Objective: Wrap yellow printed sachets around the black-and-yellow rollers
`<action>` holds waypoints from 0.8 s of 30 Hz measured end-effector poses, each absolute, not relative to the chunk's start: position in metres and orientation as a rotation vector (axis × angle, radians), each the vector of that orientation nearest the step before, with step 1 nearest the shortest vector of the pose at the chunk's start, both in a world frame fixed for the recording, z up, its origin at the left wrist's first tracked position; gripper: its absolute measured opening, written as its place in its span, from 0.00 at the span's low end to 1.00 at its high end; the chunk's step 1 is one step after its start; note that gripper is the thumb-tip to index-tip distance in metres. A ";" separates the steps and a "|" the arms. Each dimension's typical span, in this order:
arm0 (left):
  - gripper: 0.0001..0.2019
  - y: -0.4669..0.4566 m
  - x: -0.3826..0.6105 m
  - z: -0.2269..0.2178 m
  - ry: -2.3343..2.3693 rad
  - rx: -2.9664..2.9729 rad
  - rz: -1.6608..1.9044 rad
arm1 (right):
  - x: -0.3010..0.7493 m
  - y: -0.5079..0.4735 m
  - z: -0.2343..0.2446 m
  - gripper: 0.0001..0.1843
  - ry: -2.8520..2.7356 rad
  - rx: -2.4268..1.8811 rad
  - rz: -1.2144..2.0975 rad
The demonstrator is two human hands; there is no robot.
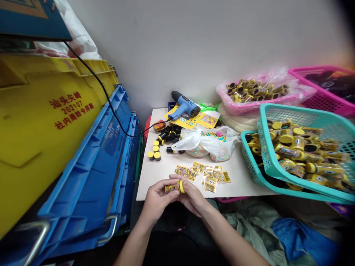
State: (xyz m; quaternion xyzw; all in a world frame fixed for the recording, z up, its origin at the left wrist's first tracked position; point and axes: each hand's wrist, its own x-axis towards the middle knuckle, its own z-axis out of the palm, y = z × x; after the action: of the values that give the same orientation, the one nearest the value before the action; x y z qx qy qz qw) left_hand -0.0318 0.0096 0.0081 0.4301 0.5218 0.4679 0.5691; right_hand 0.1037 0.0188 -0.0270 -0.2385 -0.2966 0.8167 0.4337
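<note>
Both my hands meet at the front edge of a pale board. My left hand and my right hand are closed together on a small tube with a yellow cap, held sideways. Just beyond the fingers lie several small yellow sticker packets. Further back sits a clear plastic bag of coloured candy beads. Loose yellow caps and black tubes lie at the board's left.
A blue heat gun rests on yellow sheets at the back, its black cord running up left. Teal baskets of finished tubes stand right, pink baskets behind them. Stacked blue crates and yellow crates fill the left.
</note>
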 end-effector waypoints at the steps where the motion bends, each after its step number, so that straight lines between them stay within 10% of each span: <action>1: 0.13 0.009 -0.032 0.008 1.213 1.012 1.099 | 0.104 0.019 -0.028 0.25 -0.756 -0.614 2.014; 16: 0.14 -0.001 -0.028 0.002 1.053 1.102 1.103 | 0.107 0.020 -0.031 0.27 -0.852 -0.619 1.933; 24: 0.14 -0.003 -0.030 -0.005 0.796 0.829 1.098 | 0.128 0.017 -0.014 0.28 -1.637 -0.853 1.167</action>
State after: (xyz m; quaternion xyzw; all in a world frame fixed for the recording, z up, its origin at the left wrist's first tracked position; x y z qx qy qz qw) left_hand -0.0302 -0.0027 -0.0052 0.3723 0.3573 0.4929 0.7006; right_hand 0.1280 0.0166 -0.0144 -0.3466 -0.6652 0.4742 0.4609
